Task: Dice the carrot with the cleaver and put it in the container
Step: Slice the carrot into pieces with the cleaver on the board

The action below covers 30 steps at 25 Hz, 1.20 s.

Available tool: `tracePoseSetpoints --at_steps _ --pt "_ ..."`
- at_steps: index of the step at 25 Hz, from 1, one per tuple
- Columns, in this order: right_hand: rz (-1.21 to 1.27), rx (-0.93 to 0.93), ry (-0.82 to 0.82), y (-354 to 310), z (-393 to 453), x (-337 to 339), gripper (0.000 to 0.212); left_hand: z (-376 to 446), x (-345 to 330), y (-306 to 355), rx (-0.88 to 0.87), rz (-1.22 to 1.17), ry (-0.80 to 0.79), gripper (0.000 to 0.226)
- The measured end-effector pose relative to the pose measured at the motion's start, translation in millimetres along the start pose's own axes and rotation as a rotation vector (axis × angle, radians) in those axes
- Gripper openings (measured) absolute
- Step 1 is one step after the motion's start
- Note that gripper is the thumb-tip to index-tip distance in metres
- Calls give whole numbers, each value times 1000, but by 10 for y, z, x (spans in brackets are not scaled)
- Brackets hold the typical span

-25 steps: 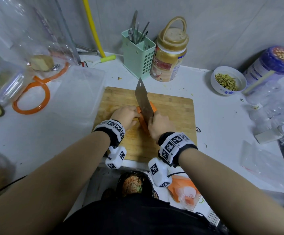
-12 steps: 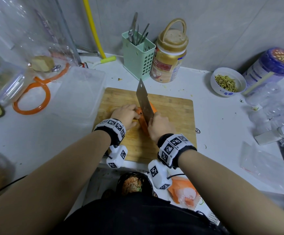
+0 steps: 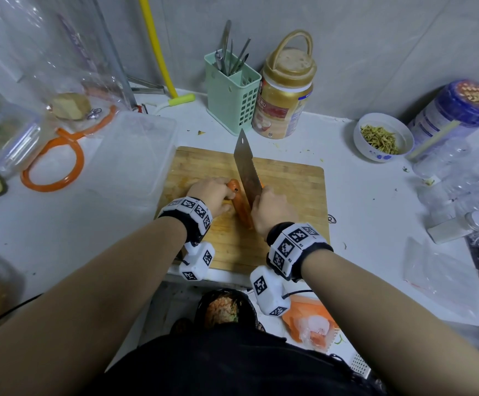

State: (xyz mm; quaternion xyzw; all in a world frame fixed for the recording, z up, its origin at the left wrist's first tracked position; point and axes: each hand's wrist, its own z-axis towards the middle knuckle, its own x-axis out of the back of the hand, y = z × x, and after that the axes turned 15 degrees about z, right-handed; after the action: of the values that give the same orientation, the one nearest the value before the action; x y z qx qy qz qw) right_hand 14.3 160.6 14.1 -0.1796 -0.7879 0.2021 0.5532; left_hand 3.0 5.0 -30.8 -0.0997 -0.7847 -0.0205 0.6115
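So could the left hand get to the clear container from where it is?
Probably yes. The left hand holds the carrot on the cutting board, and the clear container sits right beside the board on that side, with nothing between them.

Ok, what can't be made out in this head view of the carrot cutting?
- Cleaver handle: hidden inside the right hand.
- Carrot: partly hidden by the blade and the left hand; cut depth unclear.
- Clear container: contents unreadable through its translucent lid.
- Left-edge jars: blurred and cut off.
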Motion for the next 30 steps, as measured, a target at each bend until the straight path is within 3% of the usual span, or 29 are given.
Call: tracePoseSetpoints --at_steps 30 --pt "-82 65 -66 -10 -28 42 33 54 -1 2 30 -23 21 32"
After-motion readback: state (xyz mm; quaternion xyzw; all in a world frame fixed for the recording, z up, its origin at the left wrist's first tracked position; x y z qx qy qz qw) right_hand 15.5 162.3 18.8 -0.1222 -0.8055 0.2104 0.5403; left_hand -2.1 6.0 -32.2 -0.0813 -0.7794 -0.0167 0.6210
